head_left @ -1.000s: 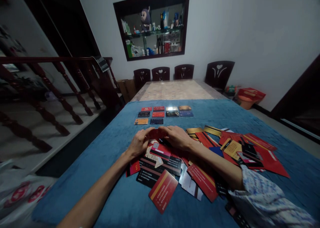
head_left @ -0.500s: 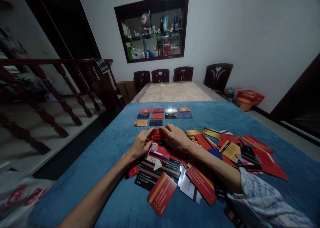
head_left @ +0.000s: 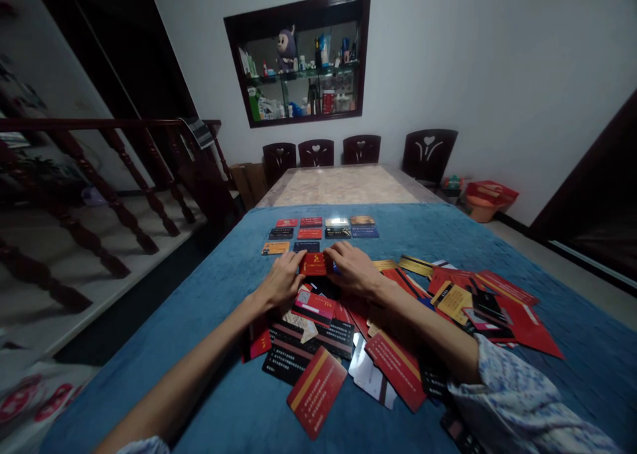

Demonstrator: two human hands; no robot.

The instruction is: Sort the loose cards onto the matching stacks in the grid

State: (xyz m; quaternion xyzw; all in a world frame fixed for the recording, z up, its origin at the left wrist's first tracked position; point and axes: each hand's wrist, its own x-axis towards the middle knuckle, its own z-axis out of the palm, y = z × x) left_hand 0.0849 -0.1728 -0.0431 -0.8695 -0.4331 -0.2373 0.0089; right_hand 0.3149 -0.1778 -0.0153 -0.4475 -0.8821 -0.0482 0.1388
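Two hands: left hand (head_left: 279, 283) and right hand (head_left: 354, 270) pinch opposite ends of a red card (head_left: 314, 265).
Red card: left hand's two o'clock, right hand's nine.
Surface: blue cloth (head_left: 231, 265).
Room: wall niche (head_left: 306, 120), twelve o'clock.

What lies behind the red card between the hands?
Just beyond the red card, a dark card shows, with an orange card to its left. Whatever lies directly behind the red card's face is covered.
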